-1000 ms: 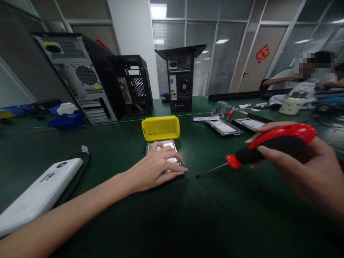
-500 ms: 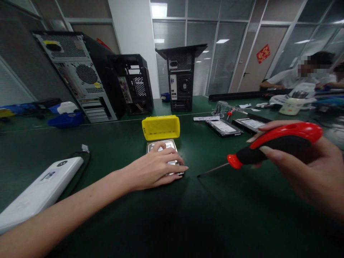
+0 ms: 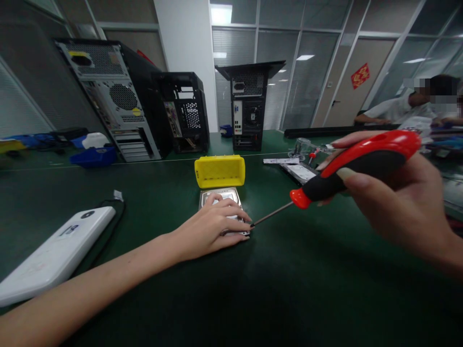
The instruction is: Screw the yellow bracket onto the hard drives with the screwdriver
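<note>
From where I stand, the person's left hand (image 3: 213, 224) lies palm-down across a silver hard drive (image 3: 231, 193) on the green tabletop (image 3: 289, 294), fingers spread over its top as far as the right edge; that grip is loose and unclosed, covering the drive instead of wrapping it. The right hand (image 3: 401, 202) has its grip closed around a red-and-black screwdriver (image 3: 365, 161), the shaft slanting down to the left. Its tip sits right at the left fingertips, by the drive's right edge; I can't tell whether it touches.

Just behind the drive stands a yellow parts bin (image 3: 220, 171), its hollow facing the person. A 2nd hard drive (image 3: 301, 173) lies beyond the screwdriver, partly hidden by it, near a clear plastic container (image 3: 301, 147). Off to the left are a white power bank (image 3: 60, 255), with a black cable (image 3: 117, 222) beside it, and a blue bin (image 3: 93, 157). At the back, 3 computer tower cases (image 3: 144, 101) stand in view, and at far right a person in a white sleeve (image 3: 388, 107) sits.
</note>
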`<state>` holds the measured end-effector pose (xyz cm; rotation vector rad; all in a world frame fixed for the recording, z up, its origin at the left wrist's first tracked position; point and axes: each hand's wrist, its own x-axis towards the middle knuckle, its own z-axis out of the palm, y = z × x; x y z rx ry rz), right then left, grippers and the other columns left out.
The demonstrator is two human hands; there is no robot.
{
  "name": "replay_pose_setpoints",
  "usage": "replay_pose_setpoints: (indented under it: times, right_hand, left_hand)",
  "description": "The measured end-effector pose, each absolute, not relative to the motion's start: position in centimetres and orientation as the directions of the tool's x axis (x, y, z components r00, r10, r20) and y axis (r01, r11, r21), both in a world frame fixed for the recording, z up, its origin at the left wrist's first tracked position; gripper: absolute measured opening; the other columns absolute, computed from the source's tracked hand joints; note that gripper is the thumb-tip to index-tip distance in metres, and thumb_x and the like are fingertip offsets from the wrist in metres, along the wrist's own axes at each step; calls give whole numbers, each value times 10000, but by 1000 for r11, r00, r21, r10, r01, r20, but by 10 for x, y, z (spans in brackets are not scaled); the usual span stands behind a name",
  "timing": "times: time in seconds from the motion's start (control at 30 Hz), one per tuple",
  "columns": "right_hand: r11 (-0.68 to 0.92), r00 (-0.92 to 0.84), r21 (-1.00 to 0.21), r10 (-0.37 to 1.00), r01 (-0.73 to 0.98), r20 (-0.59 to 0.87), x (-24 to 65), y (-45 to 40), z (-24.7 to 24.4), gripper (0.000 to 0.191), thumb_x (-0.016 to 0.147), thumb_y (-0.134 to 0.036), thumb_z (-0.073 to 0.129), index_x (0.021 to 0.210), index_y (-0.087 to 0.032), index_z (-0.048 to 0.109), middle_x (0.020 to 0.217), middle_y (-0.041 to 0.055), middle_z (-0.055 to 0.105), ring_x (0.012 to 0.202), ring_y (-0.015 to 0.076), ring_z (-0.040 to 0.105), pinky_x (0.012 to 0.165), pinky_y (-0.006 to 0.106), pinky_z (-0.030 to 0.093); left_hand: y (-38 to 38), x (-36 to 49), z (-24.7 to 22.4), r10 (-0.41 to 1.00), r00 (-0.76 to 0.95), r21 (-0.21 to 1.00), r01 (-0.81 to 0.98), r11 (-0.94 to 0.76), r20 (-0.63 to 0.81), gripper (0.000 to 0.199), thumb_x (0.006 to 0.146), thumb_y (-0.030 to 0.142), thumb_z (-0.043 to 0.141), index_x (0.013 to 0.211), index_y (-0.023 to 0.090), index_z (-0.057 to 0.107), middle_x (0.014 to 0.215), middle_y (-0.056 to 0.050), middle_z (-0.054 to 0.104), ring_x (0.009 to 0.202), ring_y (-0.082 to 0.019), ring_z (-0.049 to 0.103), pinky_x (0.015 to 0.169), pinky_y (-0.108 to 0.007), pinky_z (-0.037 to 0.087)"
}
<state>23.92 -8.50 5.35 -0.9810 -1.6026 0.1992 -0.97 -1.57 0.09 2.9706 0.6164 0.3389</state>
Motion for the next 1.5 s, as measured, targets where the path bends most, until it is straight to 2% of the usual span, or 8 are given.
replay_pose_setpoints:
  times: [0.23, 0.47, 0.63, 0.77, 1.13, 1.2, 1.37, 1.5]
  right_hand:
    - [657, -13, -553, 650, 512, 760, 237, -86, 55, 305, 711, -418, 664, 995, -320, 609, 951, -30, 578, 792, 118, 577, 603, 207, 539]
    - [666, -51, -552, 660, 502, 750, 236, -81, 52, 319, 725, -401, 653, 1026, -312, 596, 843, -9, 615, 713, 145, 596, 617, 280, 543]
    - [667, -67, -558, 669, 494, 740, 236, -80, 53, 311, 733, -413, 643, 1022, -309, 595, 842, -11, 610, 684, 130, 600, 557, 243, 544]
    - [674, -71, -552, 662, 492, 746, 235, -79, 54, 309, 732, -419, 645, 1018, -310, 601, 843, -20, 608, 678, 113, 598, 566, 220, 545]
    - [680, -73, -559, 663, 474, 745, 234, -81, 53, 306, 735, -388, 649, 1026, -309, 600, 837, -23, 617, 693, 119, 603, 574, 229, 552]
    - [682, -74, -530, 645, 504, 760, 234, -79, 53, 297, 743, -398, 639, 1021, -300, 603, 854, -21, 612, 701, 116, 598, 562, 223, 550]
    - [751, -133, -354, 502, 557, 855, 233, -72, 54, 319, 719, -429, 654, 983, -252, 625, 874, -12, 607, 740, 115, 575, 546, 203, 544]
    - [768, -169, -332, 491, 548, 855, 230, -72, 57, 277, 737, -413, 646, 966, -260, 628, 880, -26, 600, 740, 100, 556, 552, 188, 532]
  left_hand:
    - [-16, -10, -1, 433, 881, 161, 407, -899, 192, 245, 905, 335, 460, 1095, 298, 611, 1191, -7, 589, 1133, -215, 458, 950, -401, 206]
    - [-12, -10, -3, 447, 873, 231, 402, -886, 194, 246, 896, 353, 472, 1083, 301, 623, 1196, -11, 589, 1129, -220, 461, 923, -391, 240]
    - [-11, -11, -6, 462, 865, 254, 411, -876, 196, 247, 892, 366, 479, 1088, 312, 618, 1201, 3, 585, 1136, -217, 459, 932, -395, 229]
    - [-12, -12, -6, 467, 862, 247, 418, -874, 196, 238, 894, 361, 480, 1086, 319, 614, 1200, 19, 583, 1144, -207, 454, 931, -391, 218]
    - [-11, -9, -7, 499, 842, 284, 437, -853, 206, 208, 874, 371, 513, 1031, 328, 642, 1170, 25, 606, 1120, -215, 474, 917, -417, 196]
    - [-11, -7, -8, 522, 828, 315, 449, -836, 206, 195, 859, 379, 535, 1000, 321, 656, 1164, 28, 613, 1113, -218, 485, 913, -417, 200]
    - [-10, -2, -7, 573, 793, 386, 472, -792, 205, 175, 813, 396, 594, 925, 296, 684, 1120, 31, 642, 1073, -220, 516, 901, -405, 212]
    - [-10, -1, -9, 580, 793, 427, 466, -775, 187, 191, 819, 403, 582, 930, 289, 688, 1118, 21, 647, 1085, -227, 514, 911, -408, 211]
